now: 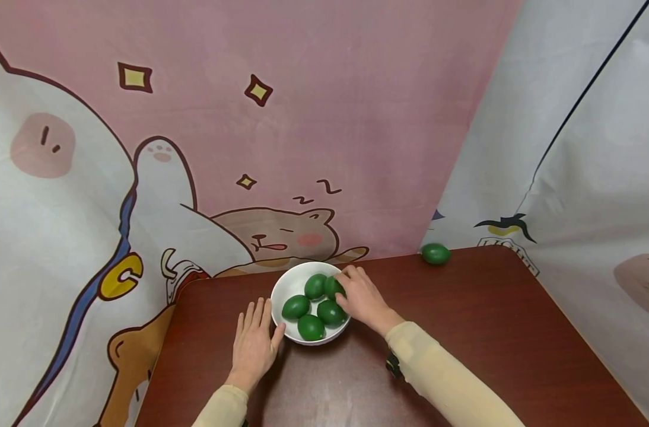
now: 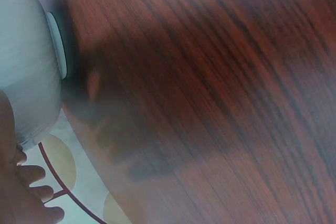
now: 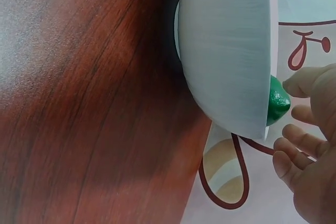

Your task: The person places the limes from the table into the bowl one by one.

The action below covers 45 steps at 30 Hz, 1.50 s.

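A white bowl near the table's back edge holds several green limes. My left hand lies along the bowl's left side with its fingers straight; in the left wrist view its fingers show beside the bowl wall. Over the right rim reaches my right hand, its fingertips around the back right lime. The right wrist view shows that lime poking above the rim, the thumb close to it and the other fingers loosely bent and spread apart. Whether the thumb touches it is unclear.
One more lime lies at the table's back edge, right of the bowl. The brown wooden table ends against a printed cloth with cartoon animals. Another cloth hangs along the right side.
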Available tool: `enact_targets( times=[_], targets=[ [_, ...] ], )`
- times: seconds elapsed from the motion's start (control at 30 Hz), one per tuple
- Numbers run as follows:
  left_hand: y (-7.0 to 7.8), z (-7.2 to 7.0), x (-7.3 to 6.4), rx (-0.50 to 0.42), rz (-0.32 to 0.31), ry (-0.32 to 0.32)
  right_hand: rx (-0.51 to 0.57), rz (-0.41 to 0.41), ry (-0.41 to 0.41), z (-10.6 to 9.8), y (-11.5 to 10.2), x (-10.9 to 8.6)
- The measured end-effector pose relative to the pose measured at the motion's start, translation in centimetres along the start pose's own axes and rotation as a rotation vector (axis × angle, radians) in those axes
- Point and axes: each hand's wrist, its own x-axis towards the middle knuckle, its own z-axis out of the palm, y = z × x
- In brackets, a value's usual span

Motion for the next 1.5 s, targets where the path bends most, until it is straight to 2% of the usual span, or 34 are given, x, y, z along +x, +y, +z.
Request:
enact_targets(
  times=[0.3, 0.63, 0.77, 1.1, 1.5],
  targets=[
    [0.0, 0.0, 0.0, 0.01, -0.002, -0.017, 0.026, 0.006, 0.03, -0.2, 0.8, -0.8],
    [0.1, -0.1, 0.0, 0.014, -0.001, -0.013, 0.039, 0.002, 0.102, -0.7, 2.5, -2.1],
    [0.1, 0.0, -0.1, 0.013, 0.001, -0.007, 0.029, 0.029, 0.099, -1.1, 3.4, -2.5],
    [0.0, -0.1, -0.1, 0.014, -0.015, -0.048, 0.029, 0.117, 0.093, -2.1, 5.9, -3.6],
    [-0.1, 0.2, 0.0, 0.007, -0.024, -0.063, 0.034, 0.204, 0.09, -3.3, 8.6, -5.0]
  ],
)
